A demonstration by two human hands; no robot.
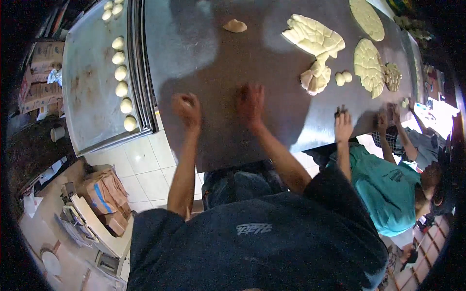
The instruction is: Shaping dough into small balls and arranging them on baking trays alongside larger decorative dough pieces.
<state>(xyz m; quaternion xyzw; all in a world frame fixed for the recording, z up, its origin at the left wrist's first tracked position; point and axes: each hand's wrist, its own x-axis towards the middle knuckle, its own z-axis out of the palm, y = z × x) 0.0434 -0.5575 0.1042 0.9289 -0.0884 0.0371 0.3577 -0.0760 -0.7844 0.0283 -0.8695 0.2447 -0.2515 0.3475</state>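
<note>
Brown tabletop (218, 63) beneath, I see the left hand (188, 110) curled, the right hand (252, 103) blurred; whether either grips anything, I can't tell.

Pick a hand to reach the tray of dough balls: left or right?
Left, probably: the left hand is nearer the tray and dough balls; the right hand sits farther off, past the left.

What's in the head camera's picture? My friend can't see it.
A person's left hand and right hand, both blurred, are over a dark worktable. A metal tray with dough balls is at left; larger dough pieces and other people are at right.
</note>
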